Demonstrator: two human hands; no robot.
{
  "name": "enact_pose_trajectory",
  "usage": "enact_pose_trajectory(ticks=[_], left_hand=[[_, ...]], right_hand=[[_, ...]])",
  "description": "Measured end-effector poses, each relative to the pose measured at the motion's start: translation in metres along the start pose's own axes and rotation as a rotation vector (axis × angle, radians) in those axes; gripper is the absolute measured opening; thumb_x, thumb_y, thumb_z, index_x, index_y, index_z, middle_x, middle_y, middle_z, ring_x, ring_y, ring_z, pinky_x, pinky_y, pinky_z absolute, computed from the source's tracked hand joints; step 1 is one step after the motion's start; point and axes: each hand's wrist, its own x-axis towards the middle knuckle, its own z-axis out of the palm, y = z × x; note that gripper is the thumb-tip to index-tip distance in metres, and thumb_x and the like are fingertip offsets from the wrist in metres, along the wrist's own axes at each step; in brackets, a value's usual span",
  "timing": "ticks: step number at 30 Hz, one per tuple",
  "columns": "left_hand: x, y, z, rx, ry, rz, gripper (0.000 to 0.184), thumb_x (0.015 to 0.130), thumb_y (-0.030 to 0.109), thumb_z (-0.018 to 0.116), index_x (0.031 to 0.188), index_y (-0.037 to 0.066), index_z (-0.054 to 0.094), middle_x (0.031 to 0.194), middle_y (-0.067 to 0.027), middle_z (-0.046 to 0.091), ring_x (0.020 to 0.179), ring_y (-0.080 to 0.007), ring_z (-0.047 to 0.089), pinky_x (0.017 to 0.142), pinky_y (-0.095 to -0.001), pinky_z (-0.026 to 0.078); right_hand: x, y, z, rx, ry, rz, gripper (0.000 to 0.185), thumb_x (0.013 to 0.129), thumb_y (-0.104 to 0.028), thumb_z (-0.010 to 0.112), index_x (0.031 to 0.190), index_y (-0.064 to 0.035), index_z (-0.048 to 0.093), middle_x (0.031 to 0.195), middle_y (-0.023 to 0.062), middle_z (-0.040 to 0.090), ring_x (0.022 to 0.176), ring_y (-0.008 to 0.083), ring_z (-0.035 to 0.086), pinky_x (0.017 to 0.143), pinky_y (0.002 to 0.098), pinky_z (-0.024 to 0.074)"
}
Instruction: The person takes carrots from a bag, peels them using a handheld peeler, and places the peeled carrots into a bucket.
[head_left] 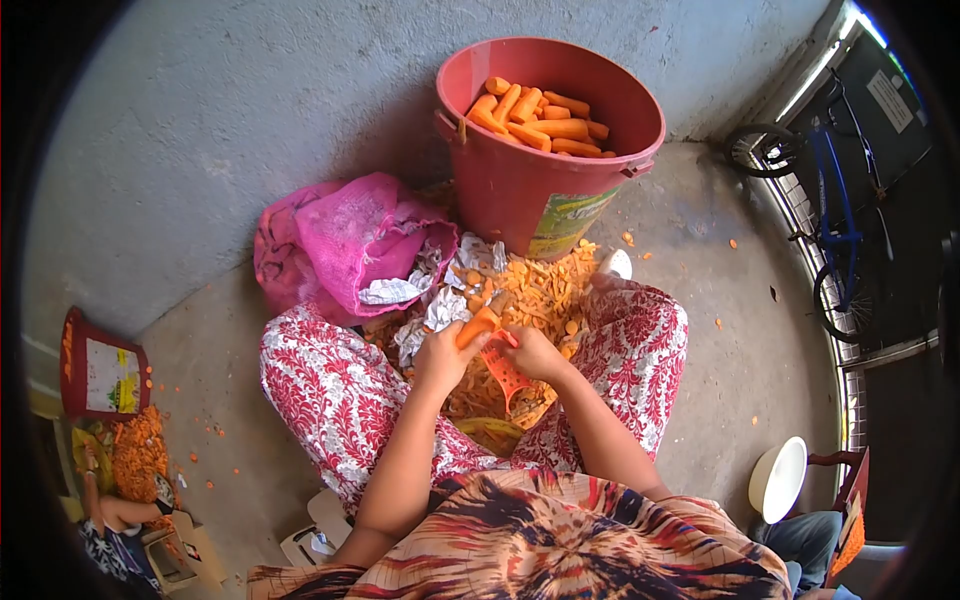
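Observation:
My left hand [440,357] is closed around a carrot [478,326], whose orange end sticks up past the fingers. My right hand [536,353] grips an orange plastic peeler [505,372] with holes in its flat part, close against the carrot. Both hands are between my bent knees, over a heap of carrot peelings [545,290] on the floor. Crumpled paper [446,308] lies among the peelings. Beyond them stands a big red bucket [500,190] holding many peeled carrots [540,115]. Left of it slumps a pink mesh sack [345,235], its mouth towards me.
A blue wall [250,120] runs behind the bucket. At far left are a smaller red bucket [100,375], more peelings [140,455] and another person's leg [125,512]. On the right are a bicycle [835,230], a white basin [778,480] and another person's knee [808,545].

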Motion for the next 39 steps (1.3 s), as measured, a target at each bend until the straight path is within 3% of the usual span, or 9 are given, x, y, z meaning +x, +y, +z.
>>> enact_pose_trajectory(ticks=[6,12,16,25,29,32,35,36,39], left_hand=[[0.002,-0.003,-0.004,-0.050,-0.068,0.036,0.041,0.075,0.045,0.055,0.076,0.003,0.054,0.056,-0.0162,0.052,0.053,-0.0332,0.052,0.049,-0.0368,0.040],[0.005,-0.017,0.004,-0.337,-0.259,-0.013,0.037,0.080,0.038,0.054,0.080,0.000,0.054,0.052,-0.0066,0.050,0.043,-0.0159,0.047,0.042,-0.0309,0.036],[0.003,-0.008,0.005,-0.889,-0.564,-0.234,0.039,0.084,0.041,0.046,0.085,0.002,0.048,0.050,0.0007,0.040,0.036,-0.0054,0.036,0.034,-0.0179,0.027],[0.003,-0.021,0.028,-1.850,-1.236,-0.478,0.053,0.079,0.058,0.037,0.074,0.006,0.044,0.042,0.0021,0.035,0.028,-0.0032,0.031,0.028,-0.0157,0.027],[0.007,-0.015,0.021,-1.590,-1.073,-0.505,0.050,0.080,0.055,0.040,0.078,0.006,0.047,0.045,0.0031,0.037,0.031,-0.0030,0.034,0.031,-0.0154,0.027],[0.002,0.032,0.017,-0.416,-0.993,-0.089,0.033,0.085,0.037,0.046,0.090,0.005,0.051,0.054,0.0015,0.044,0.040,-0.0047,0.039,0.038,-0.0162,0.032],[0.005,0.019,0.025,-0.792,-0.646,-0.243,0.032,0.085,0.035,0.047,0.088,0.004,0.051,0.058,0.0012,0.046,0.041,-0.0050,0.040,0.038,-0.0167,0.032],[0.013,0.011,0.020,-0.771,-0.639,-0.284,0.031,0.086,0.034,0.046,0.087,0.003,0.050,0.060,0.0004,0.048,0.042,-0.0054,0.041,0.038,-0.0169,0.033],[0.034,0.019,-0.010,-0.256,-0.589,-0.155,0.036,0.080,0.037,0.053,0.083,0.001,0.051,0.062,-0.0077,0.055,0.048,-0.0151,0.052,0.045,-0.0260,0.042]], right_hand=[[0.001,0.000,0.008,0.021,0.069,-0.009,0.019,0.078,-0.019,0.053,0.078,-0.0006,0.056,0.068,0.0193,0.056,0.065,0.0336,0.054,0.060,0.0363,0.0423],[0.003,0.006,0.006,-0.039,0.038,-0.032,0.018,0.076,-0.018,0.052,0.072,-0.0005,0.054,0.066,0.0214,0.053,0.065,0.0378,0.052,0.059,0.0383,0.0417],[0.010,0.026,0.005,-0.056,0.048,-0.119,0.012,0.072,-0.012,0.053,0.074,-0.0009,0.052,0.066,0.0202,0.054,0.066,0.0365,0.053,0.059,0.0378,0.0421],[0.018,0.008,-0.008,0.106,-0.050,-0.167,0.016,0.069,-0.005,0.052,0.084,-0.0020,0.054,0.074,0.0184,0.057,0.070,0.0310,0.056,0.063,0.0351,0.0433],[0.024,0.019,-0.013,-0.030,-0.073,-0.119,0.017,0.070,-0.010,0.053,0.086,-0.0042,0.056,0.078,0.0186,0.058,0.073,0.0292,0.057,0.064,0.0341,0.0440],[0.036,0.048,0.021,-0.358,-0.261,-0.035,0.019,0.070,-0.016,0.057,0.086,-0.0073,0.058,0.073,0.0130,0.060,0.067,0.0267,0.059,0.061,0.0339,0.0454],[0.039,0.049,0.021,0.095,-0.546,-0.043,0.022,0.073,-0.027,0.055,0.079,-0.0077,0.062,0.067,0.0116,0.061,0.063,0.0285,0.059,0.060,0.0348,0.0466],[0.041,0.058,0.029,-0.006,-0.470,-0.016,0.021,0.074,-0.026,0.053,0.078,-0.0073,0.062,0.069,0.0124,0.061,0.065,0.0281,0.059,0.062,0.0349,0.0464],[0.051,0.097,0.066,-0.301,-0.245,0.064,0.022,0.077,-0.024,0.049,0.075,-0.0061,0.063,0.072,0.0148,0.060,0.070,0.0266,0.059,0.065,0.0353,0.0457]])
